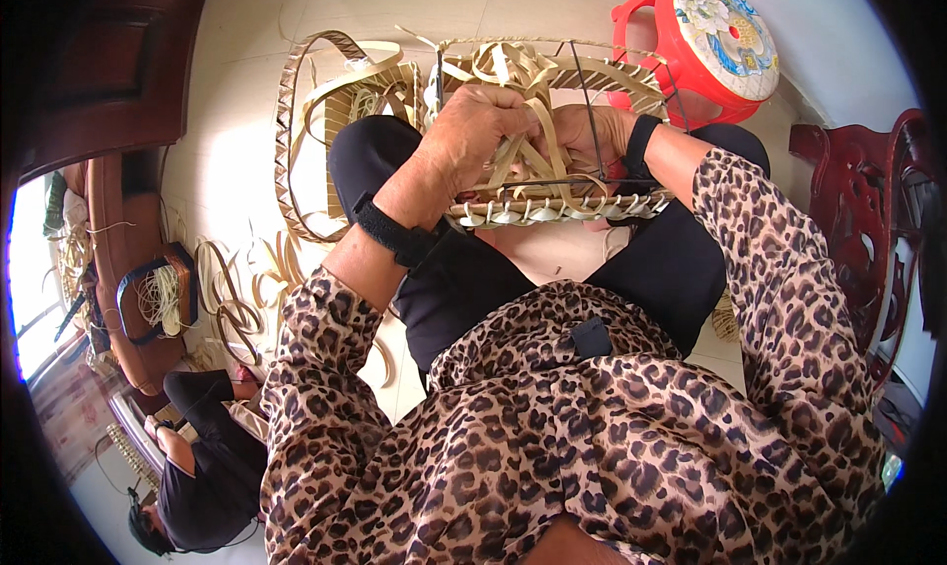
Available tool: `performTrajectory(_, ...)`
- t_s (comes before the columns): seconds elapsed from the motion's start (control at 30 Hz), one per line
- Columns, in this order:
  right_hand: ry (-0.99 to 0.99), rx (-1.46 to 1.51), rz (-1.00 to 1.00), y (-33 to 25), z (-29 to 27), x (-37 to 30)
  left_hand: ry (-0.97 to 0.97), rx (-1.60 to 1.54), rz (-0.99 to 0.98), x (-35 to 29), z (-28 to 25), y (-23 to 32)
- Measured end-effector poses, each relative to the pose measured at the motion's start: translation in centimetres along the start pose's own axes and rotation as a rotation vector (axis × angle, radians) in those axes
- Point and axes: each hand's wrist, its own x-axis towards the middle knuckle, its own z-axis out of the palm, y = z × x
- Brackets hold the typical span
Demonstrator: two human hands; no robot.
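A half-woven basket (552, 211) with a black wire frame rests across my knees, pale strips laced along its near and far edges. My left hand (475, 129) reaches over it, thumb and fingers pinched on a pale flat strip (548, 136) that loops down between my hands. Inside the wire frame, my right hand (592, 139) is curled close beside the left one. Its fingertips are partly covered by strips, so what they grip is hidden. More flat strips (513, 64) lie bunched at the far side of the basket.
Left of my knee stands another basket (289, 101) with a tall handle. A red stool (641, 22) with a patterned top stands far right, near a carved dark chair (868, 210). Coiled strips (225, 303) lie on the floor at left; a seated person (207, 476) works beyond.
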Motion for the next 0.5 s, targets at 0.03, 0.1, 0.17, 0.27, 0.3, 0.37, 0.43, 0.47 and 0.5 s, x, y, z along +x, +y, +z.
performTrajectory(0.03, 0.001, 0.001, 0.0, 0.0, 0.0, 0.0, 0.021, 0.008, 0.022, -0.1, 0.1, 0.1)
performTrajectory(0.1, 0.018, -0.054, -0.021, 0.0, -0.1, 0.2, 0.061, 0.072, 0.029, 0.0, 0.1, -0.1)
performTrajectory(0.17, 0.063, -0.115, -0.036, -0.3, 0.3, 0.2, 0.112, 0.195, 0.139, -0.2, 0.0, 0.0)
performTrajectory(0.27, 0.115, -0.334, -0.11, -0.2, -1.3, 0.1, 0.178, 0.224, 0.171, -0.7, 0.5, 0.3)
performTrajectory(0.3, 0.112, -0.49, -0.167, 0.1, -2.2, 0.1, 0.197, 0.198, 0.179, -0.7, 0.7, 0.3)
performTrajectory(0.37, 0.191, -0.654, -0.119, -1.1, -0.8, -0.5, 0.229, 0.216, 0.219, -1.0, 0.5, 0.2)
performTrajectory(0.43, 0.278, -0.805, -0.06, -1.6, -0.9, -1.0, 0.256, 0.236, 0.262, -1.1, 0.4, 0.1)
performTrajectory(0.47, 0.306, -0.706, -0.035, -2.0, 0.0, -1.8, 0.263, 0.207, 0.283, -1.2, 0.3, 0.0)
performTrajectory(0.5, 0.302, -0.71, -0.033, -2.2, 0.0, -1.9, 0.27, 0.177, 0.303, -1.2, 0.3, -0.1)
